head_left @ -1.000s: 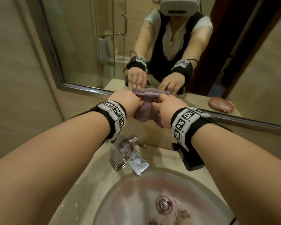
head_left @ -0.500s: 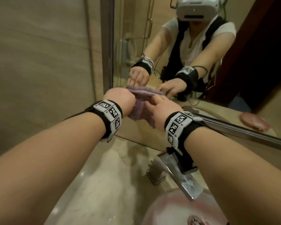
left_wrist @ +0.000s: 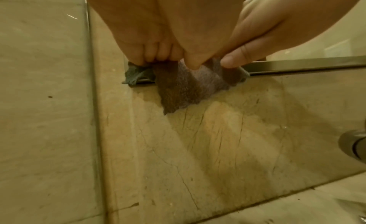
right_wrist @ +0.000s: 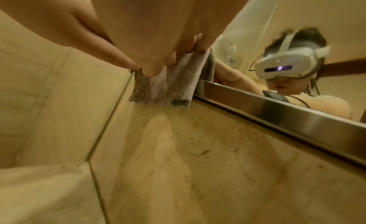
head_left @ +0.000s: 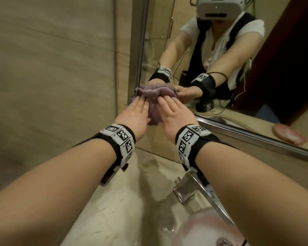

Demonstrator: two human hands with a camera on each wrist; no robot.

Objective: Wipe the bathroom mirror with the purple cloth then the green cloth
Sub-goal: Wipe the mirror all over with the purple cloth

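Covering purple cloth (head_left: 154, 96) — left hand (head_left: 134, 116), right hand (head_left: 174, 116), mirror (head_left: 220, 50) corner hidden

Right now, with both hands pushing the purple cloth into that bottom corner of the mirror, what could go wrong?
1. The purple cloth is bunched, and part hangs below the mirror frame, so much of it may miss the glass.
2. Left hand and right hand press with straight fingers, so the cloth may slip down onto the counter.
3. The faucet sits just under the right wrist and could be knocked.
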